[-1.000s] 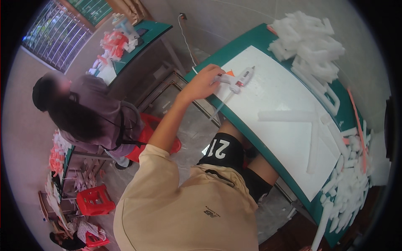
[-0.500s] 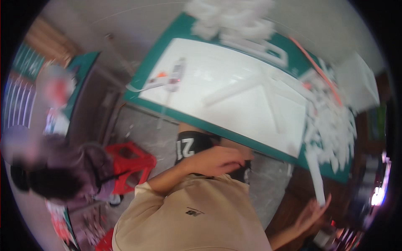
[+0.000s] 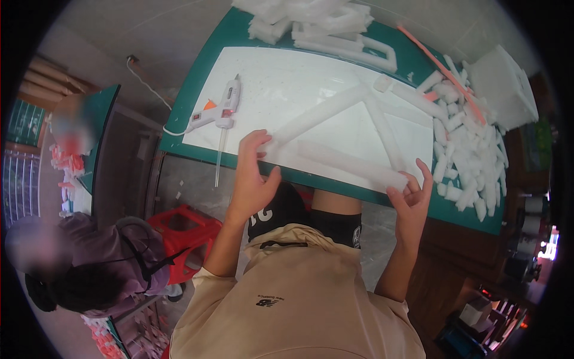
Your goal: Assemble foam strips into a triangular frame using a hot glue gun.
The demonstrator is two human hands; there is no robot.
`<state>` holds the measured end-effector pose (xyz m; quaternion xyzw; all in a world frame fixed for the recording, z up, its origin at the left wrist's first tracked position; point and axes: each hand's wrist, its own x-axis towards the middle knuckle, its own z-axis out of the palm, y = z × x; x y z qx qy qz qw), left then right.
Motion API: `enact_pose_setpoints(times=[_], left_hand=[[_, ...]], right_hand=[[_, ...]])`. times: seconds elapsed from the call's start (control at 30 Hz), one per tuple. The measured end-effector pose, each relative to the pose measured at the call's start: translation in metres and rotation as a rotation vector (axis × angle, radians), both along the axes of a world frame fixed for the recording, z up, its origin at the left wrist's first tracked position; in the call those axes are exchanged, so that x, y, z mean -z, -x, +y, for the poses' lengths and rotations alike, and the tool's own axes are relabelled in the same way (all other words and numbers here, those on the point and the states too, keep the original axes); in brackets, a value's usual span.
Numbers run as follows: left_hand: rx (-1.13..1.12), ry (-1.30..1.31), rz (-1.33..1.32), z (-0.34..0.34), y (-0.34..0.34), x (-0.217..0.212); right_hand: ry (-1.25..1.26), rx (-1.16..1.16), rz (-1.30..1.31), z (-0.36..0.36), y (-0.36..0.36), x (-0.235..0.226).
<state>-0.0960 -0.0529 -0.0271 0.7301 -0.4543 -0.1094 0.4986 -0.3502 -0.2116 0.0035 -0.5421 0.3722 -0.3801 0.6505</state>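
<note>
On the white board lie two white foam strips that meet at the far end: a left strip (image 3: 326, 112) slanting toward me and a right strip (image 3: 384, 134). A third foam strip (image 3: 353, 166) runs across nearer me, its right end pinched between thumb and fingers of my right hand (image 3: 412, 197). My left hand (image 3: 254, 176) is open, its curved fingers apart, by the near end of the left strip. A white hot glue gun (image 3: 227, 107) with a glue stick hanging from it lies to its left.
The white board (image 3: 239, 63) rests on a green table (image 3: 197, 84). Piled foam pieces (image 3: 472, 158) cover its right side, near a white box (image 3: 505, 87) and an orange strip (image 3: 442, 72). More foam (image 3: 305, 18) sits behind. A person (image 3: 89, 263) and red stool (image 3: 188, 233) are left.
My right hand has brought the foam strip from the right side onto the board. My left hand has risen from my lap to the board's near edge. The view has shifted.
</note>
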Motion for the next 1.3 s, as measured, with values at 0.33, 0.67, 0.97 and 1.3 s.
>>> enact_pose_setpoints(times=[0.33, 0.67, 0.97, 1.3], left_hand=[[0.067, -0.137, -0.095, -0.024, -0.018, 0.000], [0.165, -0.172, -0.142, -0.033, -0.025, 0.002], [0.167, -0.182, -0.165, -0.035, -0.022, 0.002], [0.140, -0.179, -0.241, -0.040, -0.016, 0.006]], right_hand=[[-0.078, -0.083, 0.168, -0.017, -0.026, 0.002], [-0.084, -0.109, 0.264, -0.020, -0.030, -0.001], [-0.051, -0.121, 0.275, -0.025, -0.028, 0.001], [0.226, 0.023, 0.690, -0.025, -0.025, -0.002]])
